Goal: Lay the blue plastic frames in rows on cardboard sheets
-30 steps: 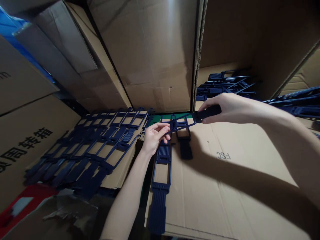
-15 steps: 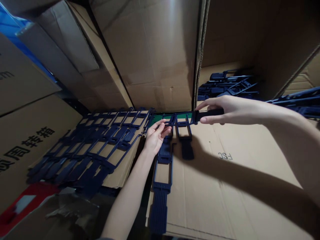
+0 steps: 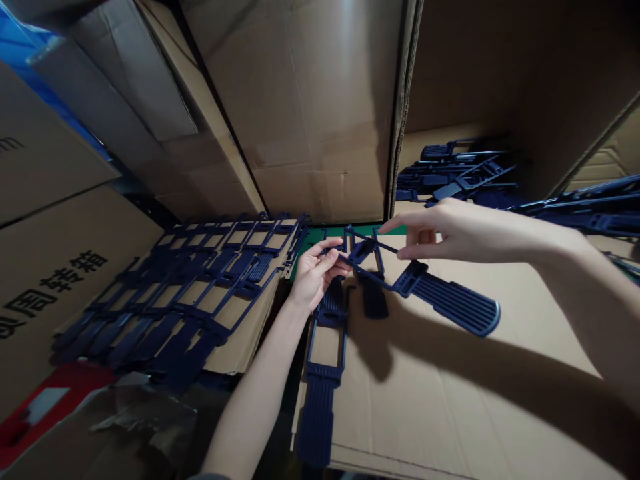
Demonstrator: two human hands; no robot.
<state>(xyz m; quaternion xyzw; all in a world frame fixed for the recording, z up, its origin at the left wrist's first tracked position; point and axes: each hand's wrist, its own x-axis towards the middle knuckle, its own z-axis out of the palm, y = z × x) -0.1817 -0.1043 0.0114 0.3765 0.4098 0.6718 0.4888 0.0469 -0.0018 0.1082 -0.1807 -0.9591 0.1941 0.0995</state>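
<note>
Blue frame (image 3: 453,303) in fingers (image 3: 327,261), more in carton (image 3: 465,73)

Printed carton (image 3: 75,230) left, red item (image 3: 75,381) near it; blue sheeting (image 3: 15,41) upper left; tall carton (image 3: 315,100) upper centre.

Navy ribbed open-frame plastic-looking piece (image 3: 411,277) in left fingers (image 3: 327,261): semi-matt, ridged paddle, slight sheen along edges. Flat brown cardboard sheet (image 3: 475,380) below left fingers: matt, lightly creased. Tall brown cardboard box (image 3: 310,120) beyond: smooth, faintly shiny.
</note>
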